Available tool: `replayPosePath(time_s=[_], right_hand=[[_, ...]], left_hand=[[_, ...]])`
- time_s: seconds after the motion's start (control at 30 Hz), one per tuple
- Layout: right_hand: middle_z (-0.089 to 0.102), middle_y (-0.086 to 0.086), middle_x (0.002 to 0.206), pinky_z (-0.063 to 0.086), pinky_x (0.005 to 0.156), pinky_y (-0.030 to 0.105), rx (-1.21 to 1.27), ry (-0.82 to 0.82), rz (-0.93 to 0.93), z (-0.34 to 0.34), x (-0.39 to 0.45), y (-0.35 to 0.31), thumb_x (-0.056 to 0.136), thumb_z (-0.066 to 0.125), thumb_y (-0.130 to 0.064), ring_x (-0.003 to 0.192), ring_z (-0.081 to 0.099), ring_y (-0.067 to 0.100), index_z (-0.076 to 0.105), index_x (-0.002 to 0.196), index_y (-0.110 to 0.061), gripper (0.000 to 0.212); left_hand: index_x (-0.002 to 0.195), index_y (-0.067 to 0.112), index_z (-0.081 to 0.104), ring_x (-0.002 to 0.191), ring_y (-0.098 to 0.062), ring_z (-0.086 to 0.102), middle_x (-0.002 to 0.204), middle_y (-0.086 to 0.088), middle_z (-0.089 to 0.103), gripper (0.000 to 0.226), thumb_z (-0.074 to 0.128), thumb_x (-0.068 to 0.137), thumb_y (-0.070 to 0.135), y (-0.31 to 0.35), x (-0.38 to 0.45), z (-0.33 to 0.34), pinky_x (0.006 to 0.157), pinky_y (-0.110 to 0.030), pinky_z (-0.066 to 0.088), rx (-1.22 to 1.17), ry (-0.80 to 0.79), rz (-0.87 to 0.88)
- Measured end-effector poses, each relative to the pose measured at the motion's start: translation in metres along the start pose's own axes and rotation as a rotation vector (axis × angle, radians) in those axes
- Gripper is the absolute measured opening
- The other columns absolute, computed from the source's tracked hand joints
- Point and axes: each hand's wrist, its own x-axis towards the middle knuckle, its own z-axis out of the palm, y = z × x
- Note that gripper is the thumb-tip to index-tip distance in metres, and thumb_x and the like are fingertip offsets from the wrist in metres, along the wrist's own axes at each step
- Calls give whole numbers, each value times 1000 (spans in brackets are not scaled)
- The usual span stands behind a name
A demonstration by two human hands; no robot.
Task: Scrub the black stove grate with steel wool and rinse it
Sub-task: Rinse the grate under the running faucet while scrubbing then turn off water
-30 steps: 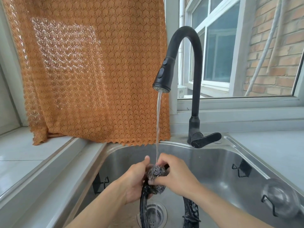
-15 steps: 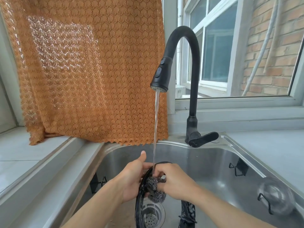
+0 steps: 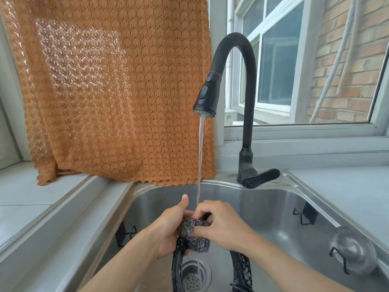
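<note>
We stand at a stainless steel sink (image 3: 263, 199) set into a pale grey counter (image 3: 345, 192), under a window (image 3: 294, 66) that looks out on a brick wall (image 3: 349, 60). An orange lace curtain (image 3: 117, 91) hangs over the left half of the window, its hem resting on the white sill (image 3: 25, 197) at the far left. A black gooseneck faucet (image 3: 245, 102) rises from the far rim of the sink, its lever pointing right, and a thin stream of water (image 3: 200, 157) falls from its spray head down between our hands.

Our hands are close together over the middle of the basin. Our left hand (image 3: 166, 230) grips the top of the black stove grate (image 3: 242, 268), thumb raised, and holds the ring upright above the drain strainer (image 3: 192, 275); both sides of the ring drop out of sight at the near edge. Our right hand (image 3: 223, 226) has its fingers curled round the steel wool (image 3: 194, 233) and presses it against the top of the grate, touching our left hand.

Black wire hooks (image 3: 303, 214) cling to the inner walls of the sink, left and right, and a clear glass lid (image 3: 353, 251) leans against the right wall.
</note>
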Motion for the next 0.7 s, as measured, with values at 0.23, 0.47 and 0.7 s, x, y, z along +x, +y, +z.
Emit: replayPosePath(time_s=[0.23,0.47,0.7], right_hand=[[64,-10,100,45,67,27,-64,-60,51,-2,-1,6,80,83,-29,72,55,2,70,92,-30,18],[65,-13,100,40,67,21,-36,-55,-1,-4,-1,5,79,82,-27,66,51,-5,67,89,-32,18],[57,-14,100,38,71,24,-166,-36,-55,-1,-1,1,84,79,-30,79,47,-1,73,106,-27,23]], left_hand=[[102,10,81,88,-32,61,115,-21,69,83,26,99,72,0,0,-2,70,-37,46,7,9,6],[107,9,80,107,-37,63,127,-26,66,86,26,96,76,2,-2,-2,101,-50,50,-23,-3,26],[104,12,81,93,-31,55,115,-20,65,83,26,97,74,4,-7,-1,77,-40,47,-39,3,44]])
